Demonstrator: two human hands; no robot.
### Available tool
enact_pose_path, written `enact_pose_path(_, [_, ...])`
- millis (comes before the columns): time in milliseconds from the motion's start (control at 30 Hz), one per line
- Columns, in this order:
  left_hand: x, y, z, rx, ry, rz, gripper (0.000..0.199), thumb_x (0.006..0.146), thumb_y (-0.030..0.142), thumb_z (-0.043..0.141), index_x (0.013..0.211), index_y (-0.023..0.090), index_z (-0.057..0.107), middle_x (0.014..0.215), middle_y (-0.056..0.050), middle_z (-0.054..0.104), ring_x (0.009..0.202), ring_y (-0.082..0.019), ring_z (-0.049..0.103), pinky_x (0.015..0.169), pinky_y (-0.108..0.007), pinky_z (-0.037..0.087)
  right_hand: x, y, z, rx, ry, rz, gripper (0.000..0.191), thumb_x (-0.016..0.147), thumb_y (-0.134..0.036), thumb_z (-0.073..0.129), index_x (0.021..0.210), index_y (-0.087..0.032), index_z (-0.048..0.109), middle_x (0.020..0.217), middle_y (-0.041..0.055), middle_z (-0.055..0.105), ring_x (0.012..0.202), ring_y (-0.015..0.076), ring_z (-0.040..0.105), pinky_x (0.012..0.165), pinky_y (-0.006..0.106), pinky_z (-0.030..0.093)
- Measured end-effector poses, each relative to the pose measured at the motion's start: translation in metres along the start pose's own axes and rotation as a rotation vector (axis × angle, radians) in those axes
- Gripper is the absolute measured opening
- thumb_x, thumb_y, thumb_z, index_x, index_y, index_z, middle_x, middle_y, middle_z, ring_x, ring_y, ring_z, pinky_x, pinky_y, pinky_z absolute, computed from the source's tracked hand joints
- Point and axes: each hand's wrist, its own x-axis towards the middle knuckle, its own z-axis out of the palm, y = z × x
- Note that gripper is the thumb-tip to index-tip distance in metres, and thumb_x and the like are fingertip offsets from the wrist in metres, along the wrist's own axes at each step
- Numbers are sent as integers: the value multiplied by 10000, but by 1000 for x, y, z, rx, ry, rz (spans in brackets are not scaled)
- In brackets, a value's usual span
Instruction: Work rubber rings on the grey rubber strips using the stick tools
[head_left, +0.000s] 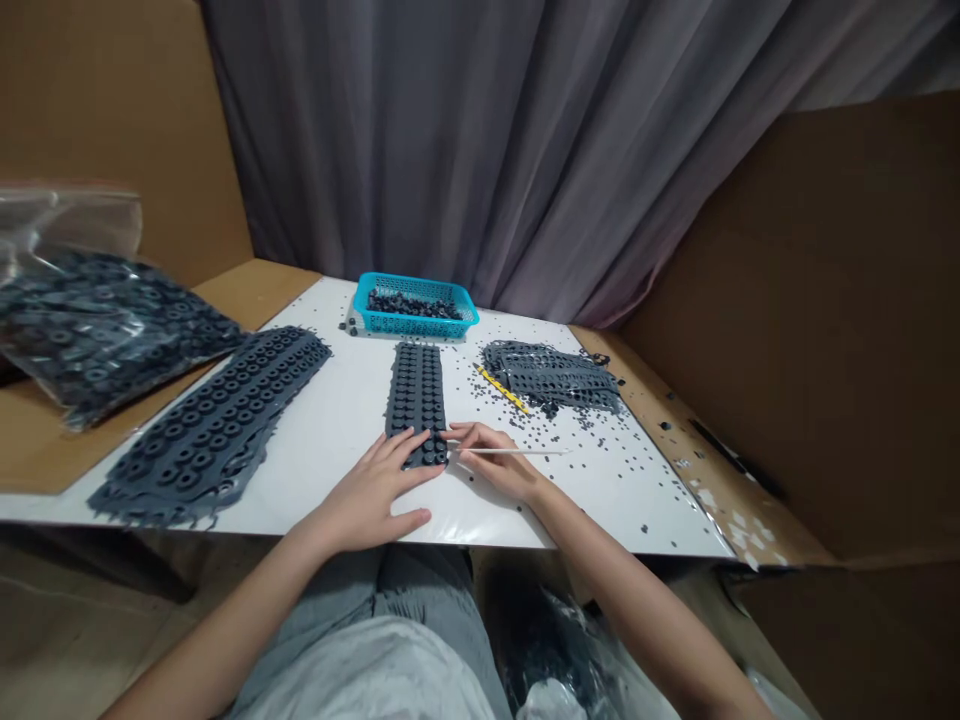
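On the studded grey sheet (416, 390), nearer you than the turquoise basket (416, 324), press evenly with your left hand (364, 502) – its fingers open and spread – and guide the thin white stick (541, 452), gripped in your right hand's (513, 474) fingers, lightly.

Dark studded strip (417, 388) lies flat on tabletop (319, 435), thin white stick (541, 451) crosswise beside it.

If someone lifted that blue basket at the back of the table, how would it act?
The blue basket looks like thin, perforated plastic, so probably light and slightly flexible. Its wide, low shape suggests it wouldn't tip easily, though the loose dark pieces inside might slide around.
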Motion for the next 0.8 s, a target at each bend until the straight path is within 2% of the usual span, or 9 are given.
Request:
enact_pose_path(300, [0, 0, 0, 10, -10, 1, 523, 848, 501, 553, 1345, 365, 464, 1540, -47, 228, 1402, -328, 193, 1109, -550, 193, 2, 9, 2, -128, -33, -124, 127, 915, -328, 527, 878, -215, 572, 1095, 120, 677, 1189, 222, 554, 942, 425, 477])
enact_pose_path(567, [0, 0, 0, 18, -15, 0, 513, 851, 501, 544, 1337, 351, 476, 1543, -43, 222, 1401, -328, 195, 1107, -553, 199, 5, 8, -2, -410, -67, -286, 164, 919, -264, 498, 908, -215, 654, 1110, 78, 694, 1115, 220, 587, 900, 396, 495])
enact_pose_path(733, [1, 3, -1, 28, -12, -21, 484, 832, 481, 567, 1284, 311, 537, 1514, -71, 289, 1398, -326, 207, 1111, -543, 200, 15, 21, -1, -731, -117, -443, 207, 942, -283, 466, 912, -240, 667, 1178, 43, 671, 943, 206, 650, 819, 368, 504])
enact_pose_path(800, [1, 4, -2, 28, -19, -28, 479, 827, 475, 571, 1277, 315, 542, 1510, -72, 299, 1401, -322, 202, 1114, -538, 194, 19, 28, -2, -789, -77, -463, 217, 948, -277, 456, 887, -246, 662, 1179, 41, 670, 889, 199, 650, 792, 367, 499])
